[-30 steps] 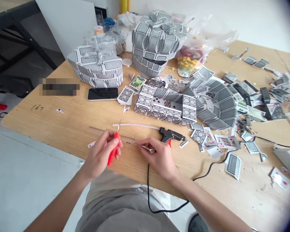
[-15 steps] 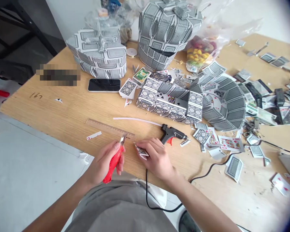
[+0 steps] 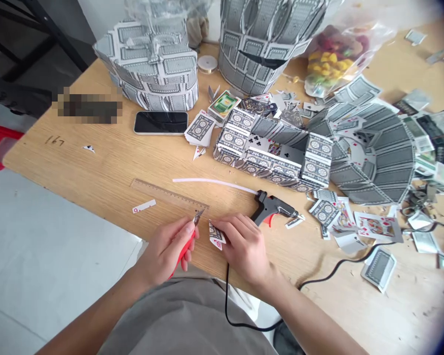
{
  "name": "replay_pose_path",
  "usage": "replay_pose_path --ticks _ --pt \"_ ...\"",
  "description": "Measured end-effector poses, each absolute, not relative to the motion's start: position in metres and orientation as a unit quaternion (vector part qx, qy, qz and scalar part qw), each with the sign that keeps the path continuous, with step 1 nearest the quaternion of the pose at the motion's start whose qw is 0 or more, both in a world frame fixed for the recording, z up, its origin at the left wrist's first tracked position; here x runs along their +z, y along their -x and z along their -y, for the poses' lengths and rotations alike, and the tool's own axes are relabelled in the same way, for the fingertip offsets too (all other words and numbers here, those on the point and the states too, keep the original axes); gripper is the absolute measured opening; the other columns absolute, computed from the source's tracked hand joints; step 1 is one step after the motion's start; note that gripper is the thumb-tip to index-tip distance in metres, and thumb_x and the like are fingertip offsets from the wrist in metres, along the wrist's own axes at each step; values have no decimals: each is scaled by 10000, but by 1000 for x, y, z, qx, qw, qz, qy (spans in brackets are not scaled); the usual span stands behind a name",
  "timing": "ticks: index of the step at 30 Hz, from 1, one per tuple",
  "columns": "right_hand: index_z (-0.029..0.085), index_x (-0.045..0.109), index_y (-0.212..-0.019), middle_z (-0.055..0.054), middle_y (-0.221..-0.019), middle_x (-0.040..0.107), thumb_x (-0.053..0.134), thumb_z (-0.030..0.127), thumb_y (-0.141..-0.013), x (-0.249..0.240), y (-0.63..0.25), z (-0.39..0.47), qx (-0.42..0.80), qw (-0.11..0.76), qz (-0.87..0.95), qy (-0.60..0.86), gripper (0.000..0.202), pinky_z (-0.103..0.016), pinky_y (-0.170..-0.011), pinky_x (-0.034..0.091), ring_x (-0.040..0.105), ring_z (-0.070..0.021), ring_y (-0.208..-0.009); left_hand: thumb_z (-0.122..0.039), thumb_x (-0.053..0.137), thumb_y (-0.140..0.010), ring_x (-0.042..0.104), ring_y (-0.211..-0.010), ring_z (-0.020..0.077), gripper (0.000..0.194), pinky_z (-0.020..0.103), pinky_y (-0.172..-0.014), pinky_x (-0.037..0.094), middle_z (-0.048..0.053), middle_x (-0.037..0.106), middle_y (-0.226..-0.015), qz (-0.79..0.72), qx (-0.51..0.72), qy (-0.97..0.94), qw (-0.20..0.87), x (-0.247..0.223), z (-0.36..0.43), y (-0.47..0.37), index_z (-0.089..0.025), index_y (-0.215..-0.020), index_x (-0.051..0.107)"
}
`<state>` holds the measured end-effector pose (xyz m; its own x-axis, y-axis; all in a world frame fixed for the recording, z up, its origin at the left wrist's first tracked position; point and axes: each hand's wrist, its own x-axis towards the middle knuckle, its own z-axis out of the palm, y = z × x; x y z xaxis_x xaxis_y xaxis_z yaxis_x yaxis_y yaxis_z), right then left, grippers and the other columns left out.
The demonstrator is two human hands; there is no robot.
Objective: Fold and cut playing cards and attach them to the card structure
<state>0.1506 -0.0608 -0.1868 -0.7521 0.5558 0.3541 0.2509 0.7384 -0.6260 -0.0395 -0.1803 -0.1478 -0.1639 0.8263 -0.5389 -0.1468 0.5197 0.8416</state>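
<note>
The left hand [image 3: 173,249], clamped on a knife [image 3: 184,251], brings its blade [image 3: 197,217] closer to a card [image 3: 217,235], tool and work now just apart; the right hand [image 3: 246,246] pinches that card near the front of the counter [image 3: 103,180].

Patterned card [image 3: 217,233]: partly covered by the right fingers [image 3: 230,226], extent unclear. Red-handled knife [image 3: 184,248]: grip half buried in the left fingers [image 3: 188,257]. Glue gun [image 3: 273,203], just beyond the right fingers: handle end hidden. Ruler [image 3: 166,194], ahead of the left fingers: markings too fine for me. Tall card-built vessel [image 3: 253,47], well beyond both: top cut off. Dark object [image 3: 89,108], far left of them: blurred, unidentifiable.
</note>
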Motion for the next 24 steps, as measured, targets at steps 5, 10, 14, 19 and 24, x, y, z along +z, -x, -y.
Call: replay_pose_path --ticks 5,10,14,19,24 --pt "230 689 -1146 -72 -925 821 675 79 -1020 -184 -150 60 323 288 869 237 197 -386 -719 582 758 -232 -808 -694 462 -1106 602 -577 142 546 240 -485 518 5 588 -762 -634 390 -272 610 -146 178 42 -202 -942 633" --pt "242 709 -1167 -84 -936 825 688 114 -1026 -184 -151 60 310 261 884 232 192 -402 -715 575 762 -246 -812 -651 430 -1132 620 -580 143 516 254 -542 538 1 604 -748 -654 373 -304 583 -146 178 39 -222 -882 572" --pt "242 731 -1190 -81 -965 831 670 47 -978 -184 -150 59 303 254 893 217 294 -403 -721 589 751 -252 -829 -643 426 -1136 615 -574 141 524 255 -551 531 -2 609 -724 -656 371 -314 578 -147 178 37 -226 -841 540" --pt "227 747 -1209 -96 -1019 807 641 55 -983 -181 -148 60 267 245 910 203 303 -411 -729 600 702 -259 -858 -663 490 -1110 599 -609 140 496 247 -522 535 4 605 -787 -626 423 -261 601 -146 186 39 -210 -961 626" --pt "162 729 -1211 -155 -1088 732 602 81 -993 -166 -147 63 264 189 926 194 265 -447 -815 598 636 -293 -960 -715 555 -1063 562 -576 137 524 237 -482 490 -6 594 -761 -642 441 -200 595 -140 216 44 -205 -1108 666"
